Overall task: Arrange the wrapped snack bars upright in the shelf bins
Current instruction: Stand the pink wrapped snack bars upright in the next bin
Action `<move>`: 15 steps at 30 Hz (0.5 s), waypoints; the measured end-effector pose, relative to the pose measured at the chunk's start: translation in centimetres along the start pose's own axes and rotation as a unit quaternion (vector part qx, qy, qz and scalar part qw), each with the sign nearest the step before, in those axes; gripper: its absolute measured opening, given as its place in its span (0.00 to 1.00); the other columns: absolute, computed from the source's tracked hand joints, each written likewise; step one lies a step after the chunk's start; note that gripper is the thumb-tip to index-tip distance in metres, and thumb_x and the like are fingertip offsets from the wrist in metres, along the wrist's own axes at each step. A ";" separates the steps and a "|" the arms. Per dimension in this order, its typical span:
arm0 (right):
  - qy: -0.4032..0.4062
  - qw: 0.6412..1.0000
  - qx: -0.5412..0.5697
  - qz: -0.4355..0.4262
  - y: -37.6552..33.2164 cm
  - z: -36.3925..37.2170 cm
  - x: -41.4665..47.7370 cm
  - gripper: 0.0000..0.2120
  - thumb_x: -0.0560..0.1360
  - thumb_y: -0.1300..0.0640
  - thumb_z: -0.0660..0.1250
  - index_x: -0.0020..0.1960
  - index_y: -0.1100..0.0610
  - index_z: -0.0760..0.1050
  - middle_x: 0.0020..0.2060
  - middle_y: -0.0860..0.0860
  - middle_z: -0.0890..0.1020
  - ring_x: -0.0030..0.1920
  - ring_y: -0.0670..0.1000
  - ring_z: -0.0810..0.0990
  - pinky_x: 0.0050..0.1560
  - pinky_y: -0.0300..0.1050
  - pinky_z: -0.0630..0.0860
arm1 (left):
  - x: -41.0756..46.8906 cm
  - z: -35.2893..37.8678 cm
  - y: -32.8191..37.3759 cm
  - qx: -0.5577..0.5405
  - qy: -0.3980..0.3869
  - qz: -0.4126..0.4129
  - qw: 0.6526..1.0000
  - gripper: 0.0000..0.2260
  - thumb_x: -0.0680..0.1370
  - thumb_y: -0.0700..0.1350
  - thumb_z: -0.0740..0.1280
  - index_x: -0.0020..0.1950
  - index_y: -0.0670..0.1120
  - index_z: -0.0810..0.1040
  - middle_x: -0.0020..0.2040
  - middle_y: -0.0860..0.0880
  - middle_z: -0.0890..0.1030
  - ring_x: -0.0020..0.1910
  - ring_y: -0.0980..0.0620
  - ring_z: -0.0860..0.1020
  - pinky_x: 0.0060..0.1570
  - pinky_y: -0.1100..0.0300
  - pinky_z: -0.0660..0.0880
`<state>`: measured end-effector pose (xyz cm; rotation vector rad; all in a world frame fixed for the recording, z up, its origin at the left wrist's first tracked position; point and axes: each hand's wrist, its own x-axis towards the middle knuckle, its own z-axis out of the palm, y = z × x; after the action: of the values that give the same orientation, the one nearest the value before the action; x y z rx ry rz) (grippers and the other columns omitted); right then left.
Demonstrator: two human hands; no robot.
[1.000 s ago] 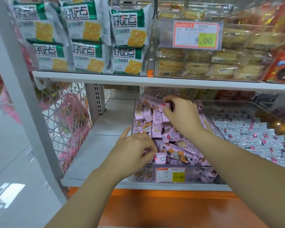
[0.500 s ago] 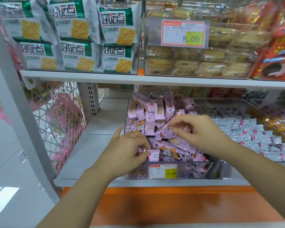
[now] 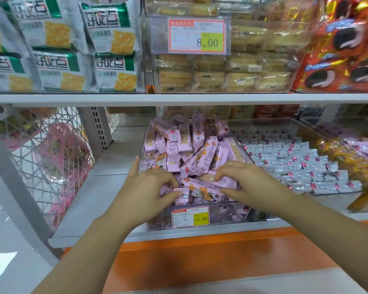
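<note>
Pink snack bar [image 3: 204, 187] flat, crosswise

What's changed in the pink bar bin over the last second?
The right hand came forward from the back of the clear bin to the front and now pinches a pink snack bar lying flat. The left hand stayed at the front left corner, fingers on a small pink bar. The pile remains jumbled.

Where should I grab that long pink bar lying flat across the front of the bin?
Pinch the pink bar across its narrow middle, coming from above. It lies sideways on the pile between the left hand and right hand, its top face open.
</note>
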<state>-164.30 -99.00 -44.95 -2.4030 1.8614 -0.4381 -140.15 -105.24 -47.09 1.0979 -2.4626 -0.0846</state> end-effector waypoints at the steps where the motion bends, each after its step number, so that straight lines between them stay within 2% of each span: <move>1: 0.039 0.999 0.027 0.002 0.1 0.1 0.0 0.10 0.74 0.56 0.68 0.55 0.50 0.77 0.52 0.43 0.77 0.51 0.42 0.76 0.55 0.42 0.73 | 0.1 0.0 0.0 0.008 -0.004 0.000 1.000 0.07 0.75 0.60 0.64 0.41 0.60 0.70 0.43 0.61 0.76 0.47 0.63 0.74 0.73 0.50 0.35; 4: 0.163 0.983 0.087 0.018 -0.4 -0.7 -0.2 0.09 0.71 0.62 0.68 0.51 0.54 0.79 0.42 0.42 0.80 0.35 0.36 0.75 0.37 0.28 0.67 | 0.1 -0.1 -0.2 0.017 -0.009 -0.005 1.000 0.08 0.76 0.59 0.63 0.39 0.58 0.70 0.41 0.61 0.76 0.45 0.63 0.74 0.73 0.50 0.36; 6: 0.225 0.961 0.151 0.057 -0.7 -1.3 -0.7 0.09 0.71 0.64 0.68 0.48 0.52 0.78 0.33 0.43 0.79 0.28 0.44 0.73 0.29 0.32 0.65 | 0.1 0.0 -0.4 0.016 0.001 -0.006 1.000 0.08 0.76 0.56 0.64 0.39 0.56 0.71 0.39 0.60 0.76 0.42 0.63 0.73 0.73 0.49 0.37; 8: 0.275 0.927 0.236 0.092 -0.8 -1.7 -1.2 0.10 0.72 0.65 0.66 0.45 0.50 0.76 0.29 0.53 0.77 0.25 0.48 0.67 0.25 0.38 0.62 | 0.0 0.0 -0.5 0.013 0.009 -0.008 1.000 0.08 0.76 0.55 0.65 0.39 0.56 0.71 0.38 0.60 0.76 0.40 0.62 0.73 0.74 0.49 0.37; 10: 0.324 0.898 0.279 0.108 -0.8 -1.8 -1.6 0.11 0.73 0.65 0.66 0.44 0.48 0.74 0.33 0.58 0.77 0.26 0.48 0.65 0.26 0.42 0.63 | -0.1 0.1 -0.5 0.008 0.012 -0.011 1.000 0.08 0.76 0.55 0.65 0.39 0.56 0.72 0.38 0.60 0.76 0.39 0.62 0.73 0.74 0.50 0.38; 11: 0.338 0.887 0.293 0.111 -1.0 -1.9 -1.6 0.11 0.74 0.64 0.66 0.44 0.47 0.74 0.35 0.60 0.77 0.28 0.51 0.67 0.27 0.46 0.64 | -0.1 0.1 -0.5 0.005 0.012 -0.011 1.000 0.07 0.76 0.55 0.65 0.39 0.56 0.72 0.38 0.60 0.77 0.39 0.63 0.72 0.73 0.50 0.38; 13: 0.347 0.876 0.319 0.107 -1.7 -1.9 -1.3 0.12 0.75 0.62 0.66 0.45 0.45 0.74 0.40 0.66 0.76 0.34 0.63 0.72 0.31 0.55 0.70 | -0.2 0.1 -0.5 0.002 0.014 -0.010 1.000 0.07 0.76 0.55 0.66 0.40 0.56 0.72 0.38 0.60 0.77 0.38 0.63 0.72 0.73 0.51 0.38; 15: 0.334 0.871 0.346 0.103 -2.4 -1.8 -0.6 0.11 0.75 0.60 0.67 0.47 0.43 0.75 0.44 0.68 0.77 0.41 0.69 0.75 0.37 0.62 0.74 | -0.2 0.0 -0.5 -0.002 0.013 -0.013 1.000 0.06 0.76 0.55 0.66 0.40 0.56 0.73 0.40 0.60 0.79 0.39 0.62 0.74 0.73 0.51 0.37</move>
<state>-162.66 -97.56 -42.80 -1.6376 1.6728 -1.7332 -139.66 -105.46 -47.30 1.1222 -2.4251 -0.0842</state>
